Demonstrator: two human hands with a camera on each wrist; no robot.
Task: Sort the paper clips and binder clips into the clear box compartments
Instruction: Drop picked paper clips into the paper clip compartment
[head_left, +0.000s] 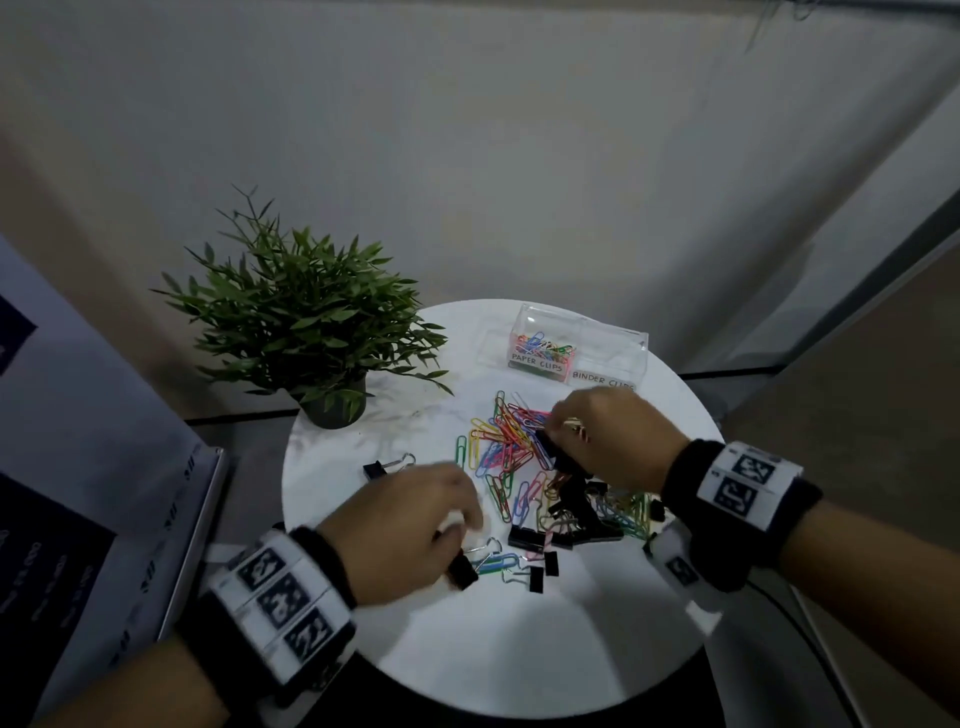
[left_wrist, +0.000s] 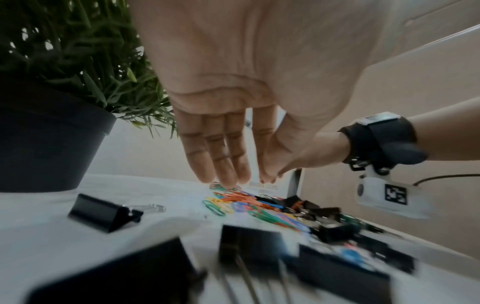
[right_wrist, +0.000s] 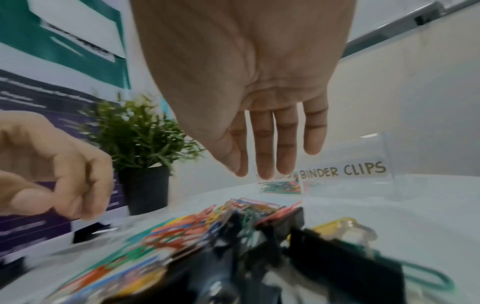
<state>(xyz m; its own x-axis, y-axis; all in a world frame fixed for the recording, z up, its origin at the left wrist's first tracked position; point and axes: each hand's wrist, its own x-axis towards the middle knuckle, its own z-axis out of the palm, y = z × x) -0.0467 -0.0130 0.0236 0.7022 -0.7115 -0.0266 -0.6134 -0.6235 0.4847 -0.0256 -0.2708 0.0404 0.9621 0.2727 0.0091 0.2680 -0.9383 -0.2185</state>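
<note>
A clear box (head_left: 615, 349) stands at the table's far side. Its left compartment, labelled PAPER CLIPS (head_left: 537, 358), holds several coloured clips; I see none behind the BINDER CLIPS label (right_wrist: 342, 171). Loose coloured paper clips (head_left: 506, 441) and black binder clips (head_left: 576, 512) lie mixed mid-table. My right hand (head_left: 558, 423) hovers over the pile's far end, fingers straight (right_wrist: 262, 144), holding nothing. My left hand (head_left: 462, 525) hangs over the near left edge of the pile, just above a binder clip (head_left: 462, 569). Its fingers (left_wrist: 221, 156) point down with nothing visible in them.
A potted plant (head_left: 311, 322) stands at the table's back left. One binder clip (head_left: 376, 469) lies apart, left of the pile. A printed banner (head_left: 78, 519) leans on the left. The round white table (head_left: 519, 691) has bare surface at the front.
</note>
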